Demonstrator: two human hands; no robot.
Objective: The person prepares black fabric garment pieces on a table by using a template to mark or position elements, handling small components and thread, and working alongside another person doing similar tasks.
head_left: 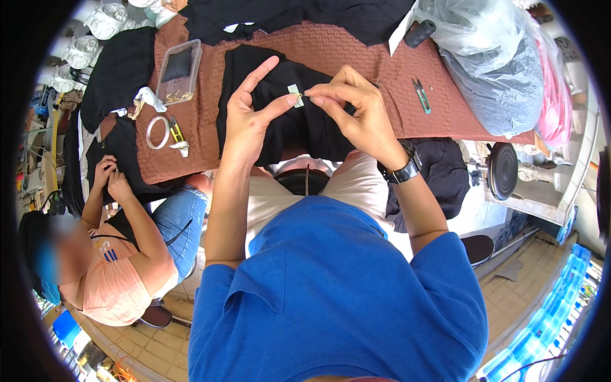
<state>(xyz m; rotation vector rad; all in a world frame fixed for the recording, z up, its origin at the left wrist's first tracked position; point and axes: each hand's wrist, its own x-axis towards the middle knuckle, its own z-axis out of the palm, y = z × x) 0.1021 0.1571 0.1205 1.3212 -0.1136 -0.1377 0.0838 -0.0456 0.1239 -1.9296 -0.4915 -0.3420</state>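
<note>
In front of me, above a black garment spread on the cloth, my two hands come together at a small white tag. My right hand pinches a tiny gold-coloured piece at the tag's right side; it looks like a pin, but is too small to be sure. My left hand has its index finger stretched up and its thumb out, the thumb tip against or just beside the tag. Its other fingers are mostly hidden.
A brown patterned cloth covers the table. On it lie a clear box with gold-coloured bits, yellow snips, a white ring, green snips and plastic bags. A person sits at left, hands on black fabric.
</note>
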